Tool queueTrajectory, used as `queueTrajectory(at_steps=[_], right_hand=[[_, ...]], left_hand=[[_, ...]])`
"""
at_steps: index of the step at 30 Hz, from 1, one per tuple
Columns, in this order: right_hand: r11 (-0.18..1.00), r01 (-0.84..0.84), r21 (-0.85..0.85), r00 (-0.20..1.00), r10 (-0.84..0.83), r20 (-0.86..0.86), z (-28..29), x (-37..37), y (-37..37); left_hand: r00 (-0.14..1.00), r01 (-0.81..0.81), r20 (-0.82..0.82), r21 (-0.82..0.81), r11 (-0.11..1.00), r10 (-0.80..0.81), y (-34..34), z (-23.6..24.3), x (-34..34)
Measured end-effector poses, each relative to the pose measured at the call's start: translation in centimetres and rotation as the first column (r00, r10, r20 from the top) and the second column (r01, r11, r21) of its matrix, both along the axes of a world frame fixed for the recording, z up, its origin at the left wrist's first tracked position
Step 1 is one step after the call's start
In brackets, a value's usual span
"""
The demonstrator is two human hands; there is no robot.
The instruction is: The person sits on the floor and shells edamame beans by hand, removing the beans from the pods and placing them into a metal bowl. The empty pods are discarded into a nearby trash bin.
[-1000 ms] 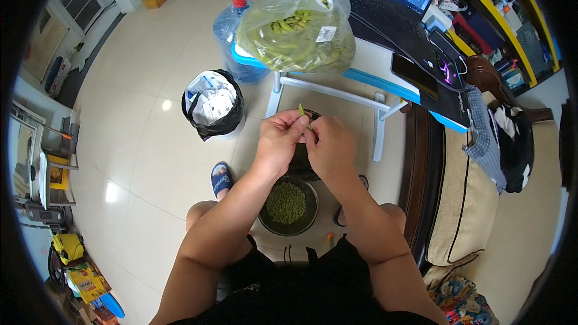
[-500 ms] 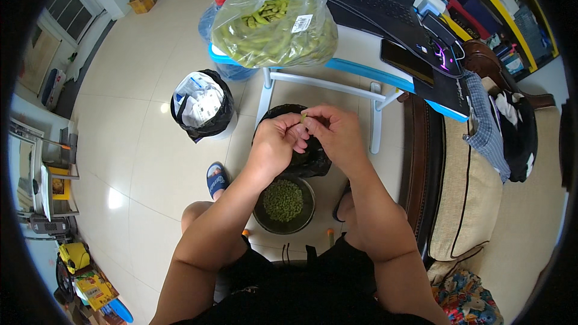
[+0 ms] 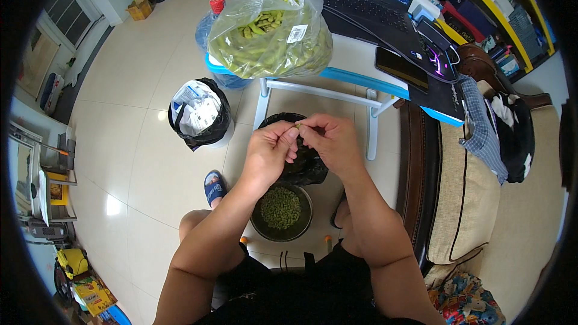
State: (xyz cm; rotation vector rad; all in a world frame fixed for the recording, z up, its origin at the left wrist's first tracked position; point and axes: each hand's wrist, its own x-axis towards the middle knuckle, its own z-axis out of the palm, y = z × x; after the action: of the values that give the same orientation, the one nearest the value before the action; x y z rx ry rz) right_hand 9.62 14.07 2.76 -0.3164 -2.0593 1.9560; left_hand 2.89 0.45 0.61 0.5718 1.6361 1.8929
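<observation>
My left hand [image 3: 270,150] and my right hand [image 3: 331,144] meet at their fingertips, both pinched on a small green pod [image 3: 298,125], which is mostly hidden by fingers. Beneath them is a black plastic bag [image 3: 304,170], partly covered by my hands. Closer to me, between my feet, a round metal bowl [image 3: 304,220] holds shelled green beans [image 3: 280,207]. A clear plastic bag [image 3: 268,42] full of green pods lies on the front left of the small desk above.
A lined bin [image 3: 195,114] stands left, with a blue water jug [image 3: 206,30] behind it. The desk [image 3: 352,57] carries a laptop [image 3: 364,6] and phone [image 3: 402,69]. Right are a sofa [image 3: 457,216] with clothes [image 3: 481,144] and shelves [image 3: 497,18]. Clutter [image 3: 90,289] lines the lower left.
My hands have shifted a little; the pod that stuck upright above my fingers a second ago is now mostly covered. More of the black bag shows. The laptop screen's picture differs.
</observation>
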Motion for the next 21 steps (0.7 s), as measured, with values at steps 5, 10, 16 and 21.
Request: queueTrajectory(at_steps=[5, 10, 16, 21], right_hand=[[1.000, 0.004, -0.017, 1.000, -0.004, 0.001, 0.3, 0.0, -0.3], [0.999, -0.037, -0.005, 0.999, 0.036, -0.031, 0.1, -0.2, -0.3], [0.999, -0.011, 0.044, 1.000, 0.012, -0.015, -1.1, -0.7, -0.2], [0.996, 0.035, 0.078, 0.999, -0.033, -0.028, -1.4, -1.1, -0.6]], left_hand=[[0.998, -0.015, 0.058, 0.049, 0.999, 0.012, -0.1, 0.2, -0.1], [0.998, -0.025, 0.062, 0.052, 0.998, 0.022, -0.2, 0.1, -0.1], [0.997, -0.046, 0.061, -0.008, 0.999, 0.047, 0.0, 0.1, 0.1], [0.996, -0.063, 0.058, -0.025, 0.998, 0.064, 0.1, -0.1, 0.1]])
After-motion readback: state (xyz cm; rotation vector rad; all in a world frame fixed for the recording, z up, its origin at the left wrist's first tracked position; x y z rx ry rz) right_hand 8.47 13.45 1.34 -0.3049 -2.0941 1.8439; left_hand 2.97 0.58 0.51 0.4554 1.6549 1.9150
